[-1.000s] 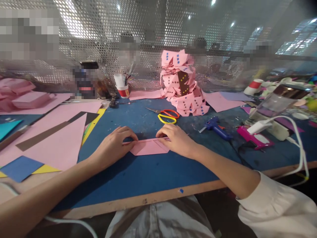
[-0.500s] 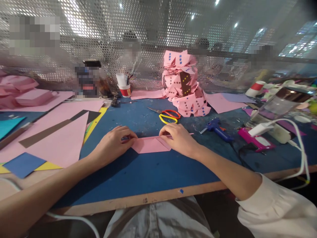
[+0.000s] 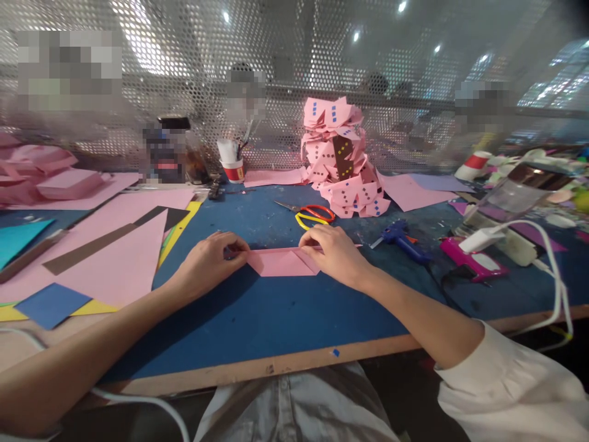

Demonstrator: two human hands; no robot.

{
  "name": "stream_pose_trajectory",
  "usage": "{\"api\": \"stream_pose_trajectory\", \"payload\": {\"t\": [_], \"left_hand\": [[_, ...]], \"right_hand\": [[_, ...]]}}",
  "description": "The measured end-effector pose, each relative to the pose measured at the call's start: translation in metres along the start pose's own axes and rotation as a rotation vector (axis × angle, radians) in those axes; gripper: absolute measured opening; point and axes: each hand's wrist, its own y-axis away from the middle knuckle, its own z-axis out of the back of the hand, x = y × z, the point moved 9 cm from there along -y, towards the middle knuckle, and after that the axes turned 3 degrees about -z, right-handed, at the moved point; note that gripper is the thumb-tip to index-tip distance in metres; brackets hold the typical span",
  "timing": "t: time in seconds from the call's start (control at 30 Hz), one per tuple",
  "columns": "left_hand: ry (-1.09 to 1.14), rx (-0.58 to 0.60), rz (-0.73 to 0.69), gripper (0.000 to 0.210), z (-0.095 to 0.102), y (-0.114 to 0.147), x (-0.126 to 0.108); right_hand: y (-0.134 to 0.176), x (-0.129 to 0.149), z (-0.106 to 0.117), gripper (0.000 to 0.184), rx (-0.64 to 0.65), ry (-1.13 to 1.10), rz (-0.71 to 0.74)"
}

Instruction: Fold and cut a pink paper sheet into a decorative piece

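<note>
A folded piece of pink paper (image 3: 276, 263) is held low over the blue tabletop, in front of my body. My left hand (image 3: 216, 255) pinches its left end between thumb and fingers. At the other end my right hand (image 3: 334, 252) grips it the same way, covering that corner; a thin pink tip sticks out beyond the knuckles. Just behind my right hand lie scissors (image 3: 315, 215) with one red and one yellow handle. To the right of that hand rests a blue glue gun (image 3: 405, 241).
A stack of folded pink paper pieces (image 3: 343, 159) with small coloured squares stands at the back. Pink sheets (image 3: 131, 270) and a blue square (image 3: 53, 305) lie left. On the right are a magenta device (image 3: 473, 258), a white cable (image 3: 559, 270) and a clear container (image 3: 506, 190).
Both hands and the pink paper have shifted slightly away from me, and the paper's lower edge sits higher. Both hands keep their hold; the view has turned a little.
</note>
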Motion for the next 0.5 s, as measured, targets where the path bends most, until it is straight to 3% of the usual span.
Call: {"api": "stream_pose_trajectory", "payload": {"t": [0.33,0.5], "left_hand": [[0.07,-0.014,0.037,0.025,0.0,-0.003,0.012],[0.007,0.018,0.01,0.038,0.003,-0.001,0.007]], "right_hand": [[-0.001,-0.004,0.007,0.009,-0.044,0.009,0.014],[-0.003,-0.009,0.007,0.013,-0.028,0.0,0.007]]}}
